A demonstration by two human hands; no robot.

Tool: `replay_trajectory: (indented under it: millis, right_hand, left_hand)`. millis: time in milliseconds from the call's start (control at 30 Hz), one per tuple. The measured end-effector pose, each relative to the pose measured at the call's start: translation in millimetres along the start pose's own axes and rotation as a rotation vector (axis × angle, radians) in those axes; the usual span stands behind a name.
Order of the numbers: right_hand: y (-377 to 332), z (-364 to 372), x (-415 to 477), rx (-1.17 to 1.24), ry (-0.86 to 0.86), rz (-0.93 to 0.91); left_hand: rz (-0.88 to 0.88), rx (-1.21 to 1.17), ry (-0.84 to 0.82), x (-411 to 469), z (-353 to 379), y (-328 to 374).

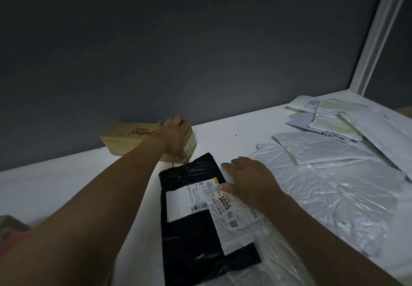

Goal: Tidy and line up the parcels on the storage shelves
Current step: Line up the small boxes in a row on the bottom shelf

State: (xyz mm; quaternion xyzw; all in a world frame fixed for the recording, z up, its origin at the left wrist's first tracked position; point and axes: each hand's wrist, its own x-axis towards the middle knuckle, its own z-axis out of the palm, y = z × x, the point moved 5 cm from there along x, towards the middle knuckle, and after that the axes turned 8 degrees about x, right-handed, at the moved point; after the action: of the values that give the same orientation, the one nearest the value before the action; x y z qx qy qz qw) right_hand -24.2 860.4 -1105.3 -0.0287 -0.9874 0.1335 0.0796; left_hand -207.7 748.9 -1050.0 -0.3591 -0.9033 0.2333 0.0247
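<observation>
Dim light, dark grey wall [156,40] behind white shelf [55,185].

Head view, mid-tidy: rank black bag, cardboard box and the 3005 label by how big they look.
1. black bag, largest.
2. cardboard box, smaller here, but farther back and partly covered by the left hand, so true size is unsure.
3. 3005 label, smallest.

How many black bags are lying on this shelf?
1. The black bag lies at the front middle of the shelf, partly under a white bag on which the right hand rests. More may be hidden under the white pile at the right.
</observation>
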Motion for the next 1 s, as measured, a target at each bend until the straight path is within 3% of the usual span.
replay_trajectory:
  millis: [133, 233, 367, 500, 567, 700, 800, 1000]
  right_hand:
    - [-17, -13, -3, 0.305, 0.019, 0.046]
    - [-44, -28, -4, 0.625, 0.068, 0.063]
    - [-83, -56, -11, 1.111, 0.125, 0.237]
    - [-123, -69, -33, 1.838, -0.078, 0.479]
    - [-140, -72, -47, 2.072, -0.181, 0.518]
    - [-159, -75, -71, 2.168, -0.145, 0.47]
    - [-165, -64, -89, 2.038, -0.173, 0.42]
    - [-182, -42, -120, 1.82, -0.349, 0.286]
  left_hand:
    - [0.039, -0.053, 0.144, -31, -13, -15]
    - [0.021, -0.224, 0.307, -69, -32, -41]
    - [0.033, -0.558, 0.514, -134, -65, -60]
    - [0.082, -0.81, 0.509, -205, -82, -45]
    - [0.1, -0.968, 0.507, -239, -82, -30]
    - [0.086, -1.203, 0.478, -292, -63, -8]
    - [0.07, -1.4, 0.315, -320, -51, 0]
    - [-0.192, -1.597, 0.151, -330, -27, -4]
